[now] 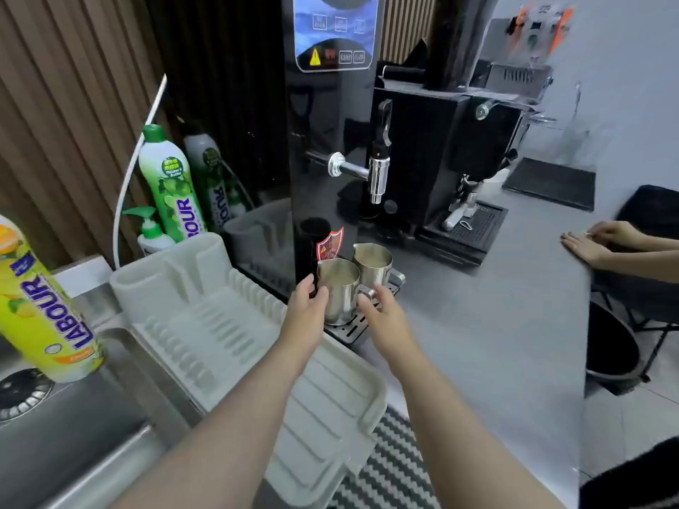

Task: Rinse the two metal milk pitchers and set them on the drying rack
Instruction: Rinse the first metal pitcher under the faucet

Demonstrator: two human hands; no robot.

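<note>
Where the steel sink (73,416) fills the lower left corner, a yellow dish-soap bottle (44,306) stands on its rim, and further back a green dish-soap bottle (171,185) and a small pump bottle (152,233) stand against the slatted wall. Just right of the sink lies the white plastic drying rack (227,325), with no pitcher on it. Behind the rack rises a tall black hot-water dispenser (330,123) with a chrome tap (378,174), and both pitchers stand upright on its perforated drip tray (349,330). The near pitcher (338,288) sits at the front of the tray; the far pitcher (373,264) is just behind it and to the right, the two touching or nearly so, with a pale film inside both. The left hand (306,310) is at the near pitcher's left side, its fingers (306,284) partly curled toward the wall but not wrapped round it. The right hand (384,314) reaches to that pitcher's handle side, fingers (367,301) loosely spread at the handle; whether they touch it I cannot tell. Right of the dispenser a black coffee grinder (459,159) stands on the grey table (496,325). At the far right edge another person's hands (602,240) rest on the table.
</note>
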